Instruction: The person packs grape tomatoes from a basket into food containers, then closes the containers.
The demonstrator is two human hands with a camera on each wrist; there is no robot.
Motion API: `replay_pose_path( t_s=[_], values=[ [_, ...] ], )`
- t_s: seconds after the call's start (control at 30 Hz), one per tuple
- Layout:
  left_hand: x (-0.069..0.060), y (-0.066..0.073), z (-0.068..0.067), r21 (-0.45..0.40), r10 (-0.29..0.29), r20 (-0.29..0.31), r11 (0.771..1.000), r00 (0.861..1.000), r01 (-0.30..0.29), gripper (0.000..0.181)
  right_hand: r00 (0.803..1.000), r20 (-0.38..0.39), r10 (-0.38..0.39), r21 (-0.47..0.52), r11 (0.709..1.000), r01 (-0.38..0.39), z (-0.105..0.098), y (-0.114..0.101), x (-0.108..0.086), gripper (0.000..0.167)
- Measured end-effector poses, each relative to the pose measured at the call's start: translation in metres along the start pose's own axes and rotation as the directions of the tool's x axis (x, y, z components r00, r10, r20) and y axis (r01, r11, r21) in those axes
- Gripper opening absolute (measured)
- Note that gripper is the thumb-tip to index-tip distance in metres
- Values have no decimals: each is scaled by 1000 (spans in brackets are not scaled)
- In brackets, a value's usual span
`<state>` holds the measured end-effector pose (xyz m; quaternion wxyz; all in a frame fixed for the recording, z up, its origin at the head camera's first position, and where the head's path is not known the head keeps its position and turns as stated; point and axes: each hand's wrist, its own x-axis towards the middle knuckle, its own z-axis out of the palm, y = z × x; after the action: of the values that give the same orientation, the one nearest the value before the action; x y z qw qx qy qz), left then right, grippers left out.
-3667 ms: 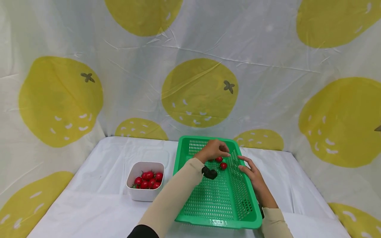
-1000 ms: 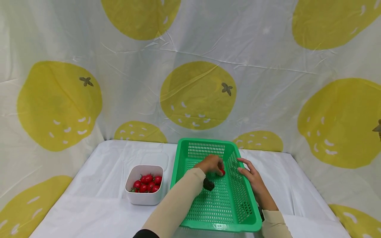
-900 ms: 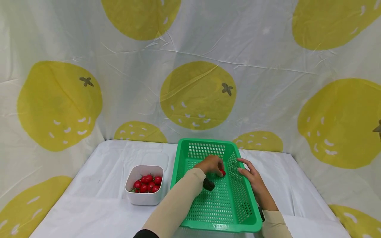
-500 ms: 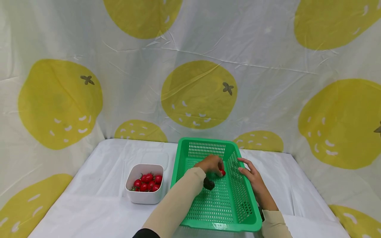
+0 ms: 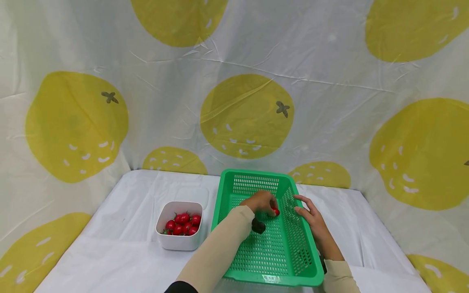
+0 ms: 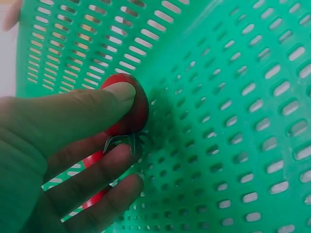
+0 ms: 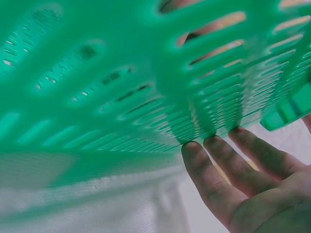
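My left hand (image 5: 261, 202) is down inside the green plastic basket (image 5: 275, 280) and pinches a cherry tomato (image 6: 140, 104) with its thumb. The tomato's green calyx points toward the fingers in the left wrist view. Behind those fingers show parts of two more red tomatoes (image 6: 93, 158); whether the hand holds them I cannot tell. At the basket's right side, my right hand (image 5: 314, 219) grips the rim, index finger and thumb over it. In the right wrist view three of its fingers (image 7: 206, 167) press against the outside of the slotted wall.
Left of the basket stands a white square container (image 5: 178, 243) with several cherry tomatoes (image 5: 183, 224) in it. A translucent lid (image 5: 194, 194) lies behind it on the white cloth (image 5: 121, 232). A lemon-print curtain (image 5: 322, 134) hangs behind.
Since the oldest frame, my left hand has gone down to the basket floor and taken hold of a tomato. During the last second it has hardly moved, and the right hand stays at the rim.
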<state>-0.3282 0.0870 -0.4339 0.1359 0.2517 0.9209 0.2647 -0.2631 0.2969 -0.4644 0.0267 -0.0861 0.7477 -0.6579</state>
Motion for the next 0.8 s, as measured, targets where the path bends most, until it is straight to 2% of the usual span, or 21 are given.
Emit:
replay_pose_path(
  t_s=[0.2, 0.47, 0.8],
  values=[
    [1, 3, -7, -54, 43, -12, 998, 999, -44, 13, 1000, 0, 1, -5, 1000, -1, 0, -1, 0, 47],
    [3, 5, -17, -116, 119, -71, 985, 990, -127, 16, 1000, 0, 6, 0, 1000, -6, 0, -2, 1, 48],
    [0, 6, -21, -165, 117, -80, 978, 990, -129, 17, 1000, -12, 15, -32, 999, -15, 1, -1, 2, 48]
  ],
)
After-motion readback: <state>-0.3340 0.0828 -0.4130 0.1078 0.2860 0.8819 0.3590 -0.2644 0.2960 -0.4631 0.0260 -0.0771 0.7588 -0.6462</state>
